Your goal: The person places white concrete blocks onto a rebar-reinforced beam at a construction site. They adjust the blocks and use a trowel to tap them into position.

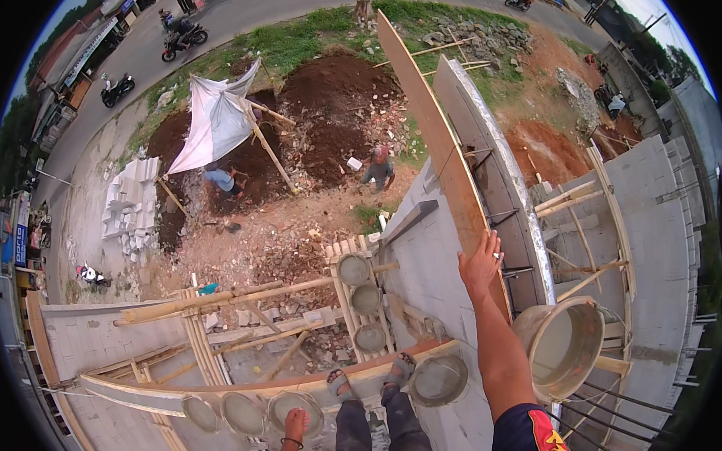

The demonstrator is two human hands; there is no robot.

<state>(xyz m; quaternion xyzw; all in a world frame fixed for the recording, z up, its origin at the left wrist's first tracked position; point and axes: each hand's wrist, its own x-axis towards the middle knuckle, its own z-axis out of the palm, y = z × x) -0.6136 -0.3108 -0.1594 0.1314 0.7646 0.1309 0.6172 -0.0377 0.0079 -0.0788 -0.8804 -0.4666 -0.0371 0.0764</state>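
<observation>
My right hand [481, 259] rests on the top edge of a long plywood formwork board [433, 135], fingers stretched out and a ring on one of them. My left hand [296, 425], low in the view, has its fingers curled in with nothing visible in them. It hangs over a round bucket of wet grey mortar [281, 406]. Similar buckets stand beside it, among them a mortar bucket [244, 414] to its left and a mortar bucket [438, 379] right of my sandalled feet. Near my right forearm is a large bucket [564, 349] with grey contents.
My feet stand by a curved timber edge [303, 382] high above the ground. Three more mortar buckets [366, 299] sit on a bamboo rack. Steel rods [622, 407] stick out at lower right. Below, two people work near a white tarp [214, 123] and stacked blocks [129, 198].
</observation>
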